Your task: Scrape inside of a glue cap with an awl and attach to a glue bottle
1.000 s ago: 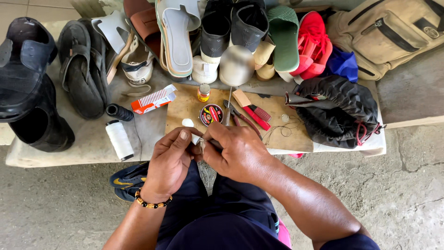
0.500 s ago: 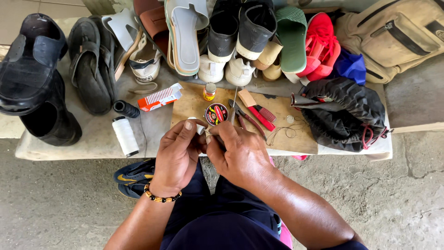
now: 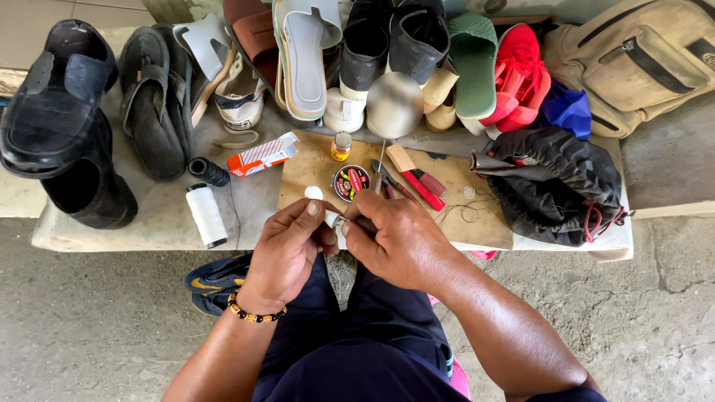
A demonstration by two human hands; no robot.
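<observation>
Bare bench surface lies left of the wooden board (image 3: 447, 216), between the white thread spool (image 3: 205, 215) and the board's edge. Beyond the board, packed footwear blocks passage; right, a black bag (image 3: 566, 186) obstructs.

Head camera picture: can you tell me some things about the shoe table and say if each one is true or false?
1. Both hands meet over the table's front edge. True: the left hand and right hand pinch something small between them.
2. The white thread spool stands upright. False: it lies on its side.
3. A black thread spool lies near the white one. True.
4. The red sandals lie at the left end. False: they are to the right, by the tan backpack.
5. The left wrist wears a beaded bracelet. True.
</observation>
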